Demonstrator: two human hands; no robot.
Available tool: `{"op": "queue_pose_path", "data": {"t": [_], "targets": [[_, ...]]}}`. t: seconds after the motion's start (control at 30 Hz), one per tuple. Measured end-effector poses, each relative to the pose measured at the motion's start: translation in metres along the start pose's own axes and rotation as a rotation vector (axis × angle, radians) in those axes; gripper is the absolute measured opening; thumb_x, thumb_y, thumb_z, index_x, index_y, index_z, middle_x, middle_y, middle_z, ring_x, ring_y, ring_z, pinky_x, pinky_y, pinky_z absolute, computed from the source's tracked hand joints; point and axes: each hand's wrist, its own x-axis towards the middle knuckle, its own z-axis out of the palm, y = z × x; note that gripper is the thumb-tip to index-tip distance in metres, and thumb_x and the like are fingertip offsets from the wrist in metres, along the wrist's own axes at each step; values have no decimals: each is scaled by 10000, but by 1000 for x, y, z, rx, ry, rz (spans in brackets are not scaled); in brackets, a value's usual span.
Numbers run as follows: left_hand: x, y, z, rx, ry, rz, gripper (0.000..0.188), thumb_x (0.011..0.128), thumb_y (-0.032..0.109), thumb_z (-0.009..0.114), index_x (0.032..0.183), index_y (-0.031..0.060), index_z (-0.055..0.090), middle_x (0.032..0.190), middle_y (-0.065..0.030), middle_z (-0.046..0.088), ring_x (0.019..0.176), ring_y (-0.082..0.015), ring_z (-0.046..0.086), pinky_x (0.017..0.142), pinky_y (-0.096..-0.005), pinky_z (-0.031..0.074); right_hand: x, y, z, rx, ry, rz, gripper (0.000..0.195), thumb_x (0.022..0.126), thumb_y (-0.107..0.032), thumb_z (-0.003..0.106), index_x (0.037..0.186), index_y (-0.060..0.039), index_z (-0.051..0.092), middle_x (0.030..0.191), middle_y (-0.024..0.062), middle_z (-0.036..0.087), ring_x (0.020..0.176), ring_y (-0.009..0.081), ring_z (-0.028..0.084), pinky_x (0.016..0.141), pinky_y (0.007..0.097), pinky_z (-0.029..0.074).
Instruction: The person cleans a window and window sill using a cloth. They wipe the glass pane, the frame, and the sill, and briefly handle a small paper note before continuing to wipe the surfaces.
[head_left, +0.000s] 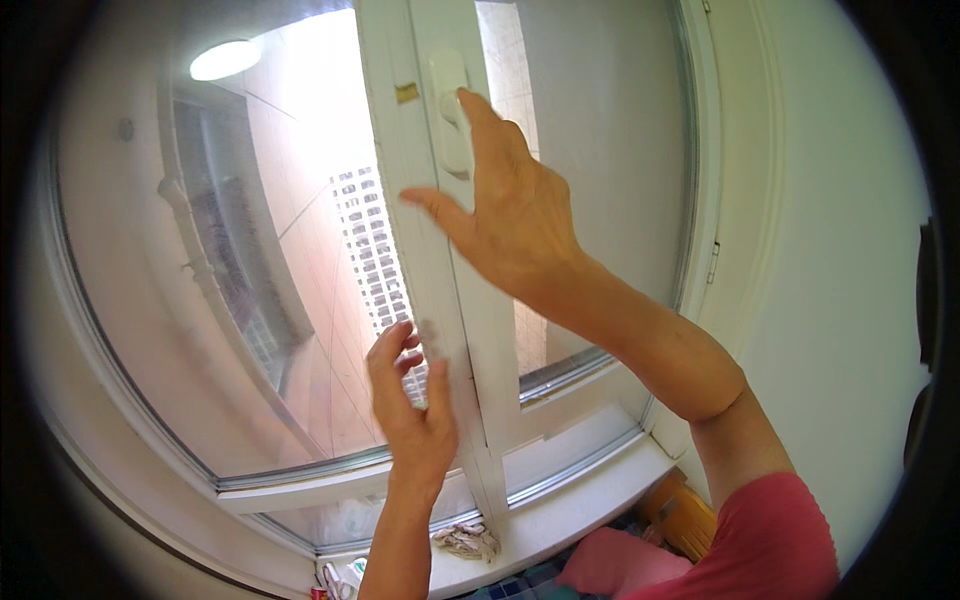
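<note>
A white-framed double window fills the view, its two sashes meeting at a central upright frame (480, 405). My right hand (517, 202) is spread at the white window handle (452, 112), its index fingertip at or just beside it; whether they touch I cannot tell. The thumb points left across the frame. Lower down, my left hand (415, 405) is raised with curled fingers and thumb apart, holding nothing, before the lower part of the left pane (300, 375). A small yellowish patch (406, 93) marks the frame left of the handle.
On the white windowsill (577, 502) lies a crumpled cloth (466, 541), with small items (341, 579) at its left end. A wooden object (679, 517) stands low at the right, by a white wall (817, 300). Metal hinges (713, 262) line the right frame.
</note>
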Motion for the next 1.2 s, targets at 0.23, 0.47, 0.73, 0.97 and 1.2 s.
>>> {"op": "queue_pose_path", "data": {"t": [0.23,0.47,0.73,0.97,1.2], "targets": [[13,-8,49,-3,-71,8,471,952,-5,639,1401,-18,496,1290,-185,597,1120,-262,616,920,-366,549,34,14,27,265,21,262,431,1022,-171,579,1318,94,411,615,184,639,558,342,675,538,416,545],[-20,-30,48,-34,-102,-105,461,938,-28,642,1380,-29,510,1245,-176,618,1042,-244,645,866,-348,565,28,-4,30,400,76,378,375,1036,-125,554,1274,123,404,672,212,648,595,320,697,556,429,556],[-46,-47,33,-14,-147,-89,460,883,-38,708,1317,-39,555,1143,-197,647,938,-262,665,751,-338,580,47,48,0,90,-281,185,333,963,-222,694,1140,-13,504,846,276,698,757,446,706,630,491,551],[-44,-56,6,52,-144,91,421,883,-45,697,1282,-37,564,1157,-212,647,941,-315,672,764,-372,576,89,53,-53,-187,-529,-314,310,954,-256,702,1077,-19,544,734,235,665,708,406,671,651,470,515],[-33,-46,9,182,-103,274,522,839,-9,729,1334,15,565,1408,-222,534,1317,-424,481,1116,-518,365,56,54,-167,-95,-425,-184,289,971,-42,546,1251,-18,610,1081,92,671,972,179,635,833,358,525]]}}
